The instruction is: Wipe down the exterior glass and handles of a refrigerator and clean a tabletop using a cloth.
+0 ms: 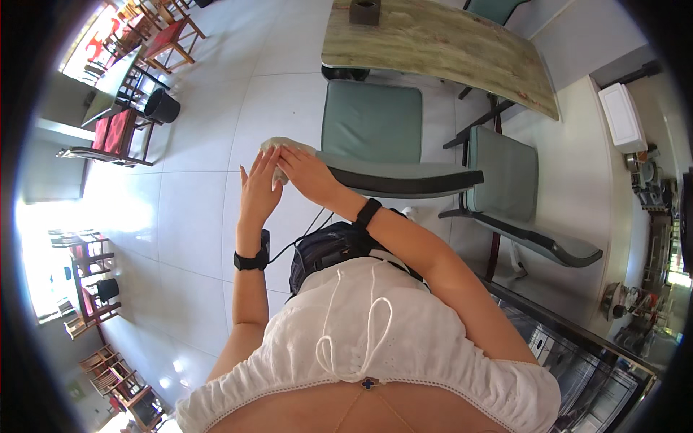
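A pale greyish-beige cloth (pixel 289 142), bunched up, is held between my two hands beside the left end of the chair's backrest (pixel 400 176). My left hand (pixel 261 181) lies along its near left side, fingers pointing away from me. From the right, my right hand (pixel 306 170) reaches across, its fingers lying over the cloth and meeting the left fingertips. Much of the cloth is hidden beneath the hands. I cannot tell whether it touches the backrest. Black bands with a cable circle my wrists.
Beyond the green padded chair seat (pixel 372 122) stands a marbled table (pixel 433 48) bearing a dark box (pixel 365 12). Another green chair (pixel 503 168) is at the right. A black bin (pixel 162 105) and red-seated wooden chairs (pixel 168 38) stand left on the tiled floor (pixel 195 200).
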Demonstrator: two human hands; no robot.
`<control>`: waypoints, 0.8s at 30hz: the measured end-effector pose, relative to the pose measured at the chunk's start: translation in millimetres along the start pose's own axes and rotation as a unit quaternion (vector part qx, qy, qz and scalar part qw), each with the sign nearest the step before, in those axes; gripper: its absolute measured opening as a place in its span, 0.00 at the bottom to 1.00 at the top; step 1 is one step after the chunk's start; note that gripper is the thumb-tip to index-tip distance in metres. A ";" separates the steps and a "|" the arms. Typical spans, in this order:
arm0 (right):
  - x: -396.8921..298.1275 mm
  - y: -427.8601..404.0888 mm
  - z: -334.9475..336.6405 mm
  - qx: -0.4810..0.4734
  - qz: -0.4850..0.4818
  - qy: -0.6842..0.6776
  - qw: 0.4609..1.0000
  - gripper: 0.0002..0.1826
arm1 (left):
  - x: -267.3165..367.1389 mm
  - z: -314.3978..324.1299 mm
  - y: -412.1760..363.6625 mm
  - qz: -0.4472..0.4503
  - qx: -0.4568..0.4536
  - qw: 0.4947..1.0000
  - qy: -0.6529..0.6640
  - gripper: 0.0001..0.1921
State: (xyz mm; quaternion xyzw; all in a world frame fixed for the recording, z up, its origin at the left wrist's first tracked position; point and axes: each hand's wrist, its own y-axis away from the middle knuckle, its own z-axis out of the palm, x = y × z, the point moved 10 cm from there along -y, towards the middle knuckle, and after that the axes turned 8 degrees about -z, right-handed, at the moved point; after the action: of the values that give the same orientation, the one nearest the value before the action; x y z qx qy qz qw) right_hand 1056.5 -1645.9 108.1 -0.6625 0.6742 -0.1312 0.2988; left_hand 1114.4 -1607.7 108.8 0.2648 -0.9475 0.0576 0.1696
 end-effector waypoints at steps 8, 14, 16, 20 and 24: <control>23.4 99.5 -72.3 -0.084 0.081 -0.004 0.993 0.25 | 100.1 31.5 21.1 0.188 -0.053 0.981 -0.005 0.30; 61.2 195.7 -166.6 -0.079 0.204 0.001 0.976 0.25 | 223.3 109.5 36.0 0.381 -0.067 0.922 -0.015 0.28; 81.7 223.7 -193.1 -0.056 0.237 0.004 0.970 0.26 | 269.6 134.6 36.6 0.425 -0.021 0.905 -0.011 0.26; 124.3 259.2 -229.1 0.039 0.334 -0.033 0.941 0.24 | 330.1 164.5 22.6 0.380 0.052 0.923 0.000 0.22; 137.8 270.9 -241.0 0.070 0.350 -0.046 0.933 0.22 | 341.9 169.1 17.9 0.340 0.075 0.937 0.000 0.21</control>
State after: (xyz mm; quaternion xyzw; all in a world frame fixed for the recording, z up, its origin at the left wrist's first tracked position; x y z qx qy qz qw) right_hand 704.5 -1808.9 111.1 -0.3667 0.8382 -0.0347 0.4022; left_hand 781.6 -1791.0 70.5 -0.0611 -0.9739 0.1831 0.1199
